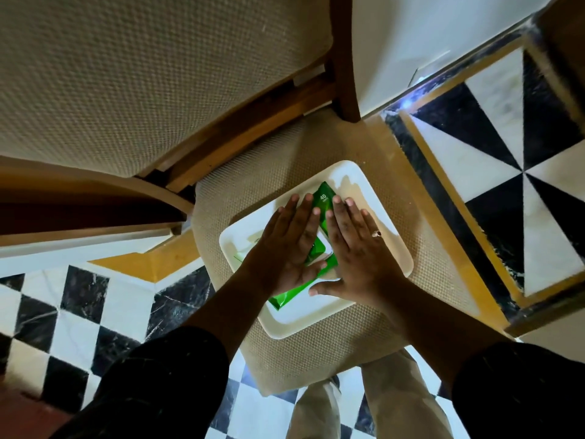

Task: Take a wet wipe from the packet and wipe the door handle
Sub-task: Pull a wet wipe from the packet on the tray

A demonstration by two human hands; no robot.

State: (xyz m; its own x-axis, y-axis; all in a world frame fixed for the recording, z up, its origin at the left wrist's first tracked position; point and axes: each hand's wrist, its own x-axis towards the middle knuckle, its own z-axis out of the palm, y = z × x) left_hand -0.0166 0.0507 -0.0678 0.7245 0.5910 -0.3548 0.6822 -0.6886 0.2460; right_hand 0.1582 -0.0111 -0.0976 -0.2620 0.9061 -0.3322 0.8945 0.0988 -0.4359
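Home: upholstered chair (158, 74), checkered floor (79, 312)

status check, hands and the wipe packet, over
Left hand and right hand flat, open, over green packet. Packet lies in white tray on chair seat. No wipe out yet. Door handle not in view.

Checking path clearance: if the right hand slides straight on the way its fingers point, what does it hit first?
The right hand lies flat, fingers pointing up-left across the green wipes packet. Straight on, it would likely cross the packet's far corner, then meet the white tray at its raised far rim. Height above the packet is unclear.
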